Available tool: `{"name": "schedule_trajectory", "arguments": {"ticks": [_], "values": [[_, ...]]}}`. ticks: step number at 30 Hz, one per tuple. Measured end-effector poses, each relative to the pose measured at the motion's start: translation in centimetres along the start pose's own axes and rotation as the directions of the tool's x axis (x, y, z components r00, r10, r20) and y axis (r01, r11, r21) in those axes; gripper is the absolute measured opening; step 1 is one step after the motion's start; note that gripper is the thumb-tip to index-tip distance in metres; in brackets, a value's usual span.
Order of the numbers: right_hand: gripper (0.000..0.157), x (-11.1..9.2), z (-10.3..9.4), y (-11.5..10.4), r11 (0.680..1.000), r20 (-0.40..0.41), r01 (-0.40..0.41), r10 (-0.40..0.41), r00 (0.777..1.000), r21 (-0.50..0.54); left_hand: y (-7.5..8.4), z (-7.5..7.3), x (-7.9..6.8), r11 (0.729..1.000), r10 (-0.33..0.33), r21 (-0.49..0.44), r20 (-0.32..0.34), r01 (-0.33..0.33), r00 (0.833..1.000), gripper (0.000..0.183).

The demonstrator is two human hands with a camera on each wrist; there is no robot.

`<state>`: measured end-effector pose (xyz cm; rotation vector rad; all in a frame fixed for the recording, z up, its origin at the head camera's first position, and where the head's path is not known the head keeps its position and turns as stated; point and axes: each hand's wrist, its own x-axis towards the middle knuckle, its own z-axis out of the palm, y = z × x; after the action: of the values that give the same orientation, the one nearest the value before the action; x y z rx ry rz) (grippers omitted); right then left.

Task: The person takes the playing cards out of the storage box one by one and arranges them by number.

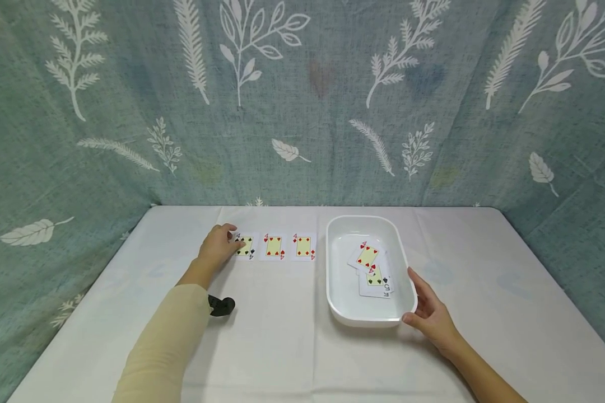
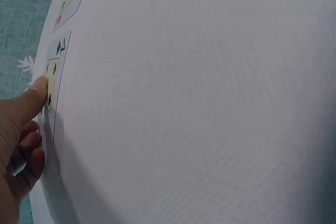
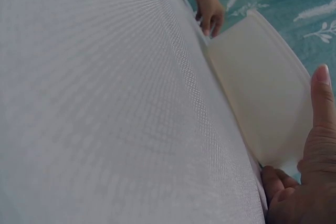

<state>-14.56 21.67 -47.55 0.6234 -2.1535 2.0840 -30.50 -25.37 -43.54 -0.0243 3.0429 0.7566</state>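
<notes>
My left hand [image 1: 218, 246] is at the left end of a row of three playing cards. Its thumb lies on the face of a black-suited four [image 1: 244, 246], and the other fingers bend at the card's left edge, pinching it at the tabletop. Beside it lie a four of hearts [image 1: 273, 247] and a four of diamonds [image 1: 303, 247], face up. My right hand [image 1: 431, 313] holds the white plastic tub [image 1: 336, 302] at its near right corner, thumb at the rim and fingers along the outer wall. Inside lie a red heart card [image 1: 367, 256] and, partly beneath it, black-suited cards [image 1: 375, 285].
A white cloth covers the table [image 1: 272, 347]. A small black object [image 1: 223, 306] shows by the left forearm, partly hidden by the sleeve [image 1: 163, 341]. Behind the table hangs a green leaf-patterned curtain [image 1: 327, 140].
</notes>
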Motion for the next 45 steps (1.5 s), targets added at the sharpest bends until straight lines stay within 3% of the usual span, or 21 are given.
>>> {"name": "schedule_trajectory", "arguments": {"ticks": [7, 11, 15, 24, 34, 45], "values": [[0.086, 0.0, 0.1, 0.2, 1.0, 0.007, 0.009, -0.009, 1.0, -0.001, -0.6, -0.1, 0.0, 0.999, 0.016, -0.037, -0.01, -0.016, 1.0, 0.056], [0.086, 0.0, 0.2, 0.1, 1.0, 0.005, 0.019, -0.019, 1.0, 0.01, -0.5, -0.4, -0.1, 0.993, 0.08, -0.086, -0.052, -0.084, 0.995, 0.055], [0.086, 0.1, 0.2, 0.0, 1.0, -0.001, 0.019, -0.019, 1.0, 0.012, 0.3, -0.8, -0.1, 0.981, 0.134, -0.135, -0.044, -0.139, 0.99, 0.056], [0.086, 0.0, 0.0, 0.0, 1.0, -0.004, 0.025, -0.025, 1.0, 0.001, 3.4, -1.3, 0.0, 0.95, 0.226, -0.219, -0.008, -0.222, 0.974, 0.055], [0.087, 0.1, 0.1, -0.1, 0.999, -0.022, -0.015, 0.015, 1.0, -0.034, 8.1, -0.9, -0.7, 0.894, 0.257, -0.393, 0.052, -0.216, 0.965, 0.052], [0.086, 0.1, 0.0, 0.0, 1.0, -0.012, -0.007, 0.007, 1.0, -0.011, 13.0, -0.5, -0.8, 0.861, 0.366, -0.404, 0.071, -0.309, 0.928, 0.049]]}}
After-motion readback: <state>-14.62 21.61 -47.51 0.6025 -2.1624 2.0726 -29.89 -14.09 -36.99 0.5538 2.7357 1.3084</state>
